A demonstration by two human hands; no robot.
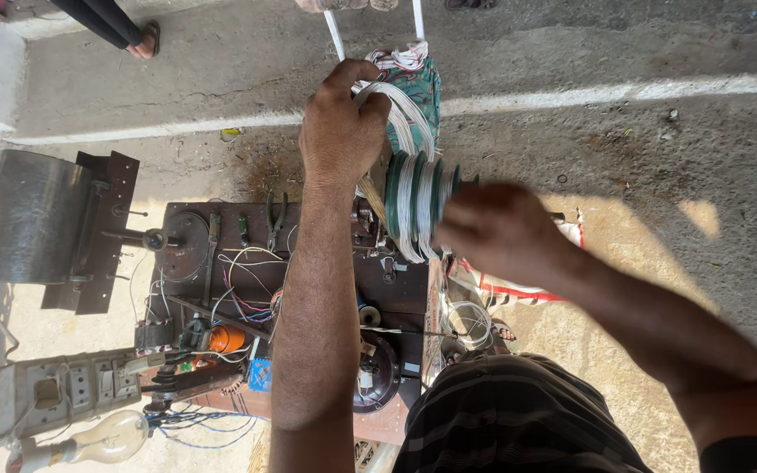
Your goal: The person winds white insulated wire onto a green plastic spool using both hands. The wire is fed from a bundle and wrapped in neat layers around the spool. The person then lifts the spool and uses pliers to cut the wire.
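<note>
Winding goes best if the wire point(396, 109) above the spool point(418, 206) is kept taut in the closed left hand point(339, 123); right hand point(497, 232) beside it is blurred, grip unclear.

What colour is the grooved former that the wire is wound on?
Green, with pale whitish wire in its grooves; the former shows in the head view.

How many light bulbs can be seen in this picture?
1. A clear glass light bulb lies at the lower left, below the switch and socket board. Others may be hidden under the left hand's forearm.
</note>
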